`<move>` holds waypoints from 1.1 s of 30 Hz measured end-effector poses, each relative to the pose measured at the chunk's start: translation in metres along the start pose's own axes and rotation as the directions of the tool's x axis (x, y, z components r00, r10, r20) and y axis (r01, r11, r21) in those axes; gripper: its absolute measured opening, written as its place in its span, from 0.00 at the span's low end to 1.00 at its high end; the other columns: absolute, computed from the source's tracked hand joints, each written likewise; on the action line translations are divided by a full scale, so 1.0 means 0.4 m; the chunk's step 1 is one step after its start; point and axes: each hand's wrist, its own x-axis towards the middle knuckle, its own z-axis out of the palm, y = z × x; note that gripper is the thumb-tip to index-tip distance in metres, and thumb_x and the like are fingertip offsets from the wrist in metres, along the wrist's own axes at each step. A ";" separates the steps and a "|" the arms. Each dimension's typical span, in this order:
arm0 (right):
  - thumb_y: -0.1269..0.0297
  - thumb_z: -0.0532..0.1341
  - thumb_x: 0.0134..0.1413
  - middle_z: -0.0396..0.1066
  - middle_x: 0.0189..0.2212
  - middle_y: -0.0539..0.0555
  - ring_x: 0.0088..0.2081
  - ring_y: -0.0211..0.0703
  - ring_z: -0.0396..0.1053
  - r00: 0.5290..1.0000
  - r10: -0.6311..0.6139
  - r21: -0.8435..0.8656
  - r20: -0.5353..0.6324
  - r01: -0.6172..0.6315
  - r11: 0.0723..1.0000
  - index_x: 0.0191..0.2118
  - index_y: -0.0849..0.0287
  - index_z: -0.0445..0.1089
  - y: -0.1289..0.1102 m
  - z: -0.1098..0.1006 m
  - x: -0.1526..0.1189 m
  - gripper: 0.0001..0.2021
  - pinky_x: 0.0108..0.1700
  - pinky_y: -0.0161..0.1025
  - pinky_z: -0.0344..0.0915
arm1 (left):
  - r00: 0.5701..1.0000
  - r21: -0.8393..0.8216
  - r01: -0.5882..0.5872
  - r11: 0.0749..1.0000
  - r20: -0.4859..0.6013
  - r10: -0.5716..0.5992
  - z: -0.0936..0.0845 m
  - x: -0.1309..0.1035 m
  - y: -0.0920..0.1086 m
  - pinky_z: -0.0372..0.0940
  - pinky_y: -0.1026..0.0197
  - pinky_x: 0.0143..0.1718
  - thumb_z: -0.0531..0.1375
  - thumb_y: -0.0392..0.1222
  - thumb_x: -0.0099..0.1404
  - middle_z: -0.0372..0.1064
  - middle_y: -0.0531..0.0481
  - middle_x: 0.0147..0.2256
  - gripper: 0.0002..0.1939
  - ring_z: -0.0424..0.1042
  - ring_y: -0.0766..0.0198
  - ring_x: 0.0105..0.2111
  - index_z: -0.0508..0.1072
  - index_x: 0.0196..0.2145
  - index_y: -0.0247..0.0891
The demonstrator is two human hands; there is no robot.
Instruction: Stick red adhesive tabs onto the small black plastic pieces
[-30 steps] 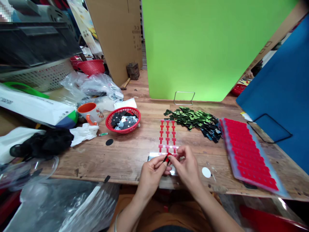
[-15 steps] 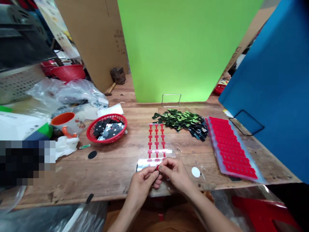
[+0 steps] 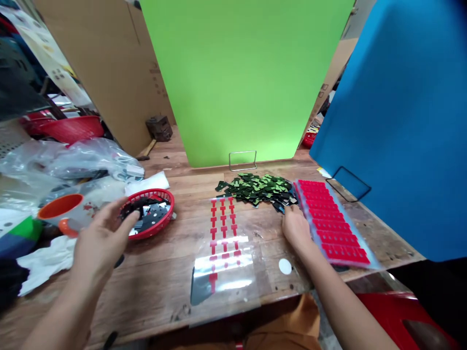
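Observation:
My left hand [image 3: 104, 236] is over the near-left rim of a red basket [image 3: 168, 221] of dark and silvery pieces, thumb and fingers apart. At the right end of a pile of small black and green pieces [image 3: 255, 187], my right hand [image 3: 296, 226] touches the dark ones; its fingertips are mostly hidden. Between the hands lies a clear plastic sheet [image 3: 242, 287] with rows of red T-shaped pieces [image 3: 224, 219]. A dark flat piece [image 3: 200, 287] lies under its near-left part. Right of my right hand is a stack of red strips [image 3: 333, 221] on clear plastic.
A green panel [image 3: 241, 82] stands at the back, a blue panel [image 3: 386, 121] at the right. An orange-rimmed mug [image 3: 69, 211] and white tissue [image 3: 51, 262] are at the left. A white disc [image 3: 285, 266] lies near the front edge.
My hands, earlier together over the sheet's near end, have parted: the left moved to the basket, the right to the pile. The sheet's near part is now uncovered. The view has shifted.

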 end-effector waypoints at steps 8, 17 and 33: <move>0.79 0.45 0.56 0.69 0.40 0.65 0.39 0.47 0.71 0.993 0.076 -0.078 0.085 -0.070 0.995 0.42 0.64 0.69 0.031 0.006 0.051 0.17 0.37 0.37 0.63 | 0.832 -0.204 0.407 0.890 0.484 -0.269 0.072 -0.275 -0.023 0.63 0.57 0.50 0.64 0.54 0.51 0.72 0.44 0.45 0.27 0.69 0.54 0.48 0.69 0.47 0.38; 0.69 0.53 0.52 0.74 0.33 0.56 0.35 0.45 0.71 0.992 -0.022 0.487 -0.122 0.080 0.870 0.36 0.60 0.72 0.022 0.012 -0.029 0.10 0.37 0.36 0.62 | 0.712 -0.293 0.633 0.717 0.582 -0.391 0.102 -0.393 0.022 0.65 0.65 0.40 0.66 0.50 0.50 0.75 0.47 0.34 0.18 0.73 0.61 0.36 0.75 0.36 0.37; 0.67 0.54 0.52 0.71 0.29 0.51 0.32 0.40 0.68 0.864 -0.489 0.890 0.122 0.123 0.439 0.32 0.60 0.70 -0.095 -0.041 -0.187 0.07 0.34 0.33 0.62 | 0.756 -0.238 0.289 0.927 0.650 -0.069 0.191 -0.377 0.079 0.63 0.62 0.38 0.60 0.45 0.57 0.73 0.46 0.34 0.12 0.70 0.59 0.35 0.75 0.37 0.36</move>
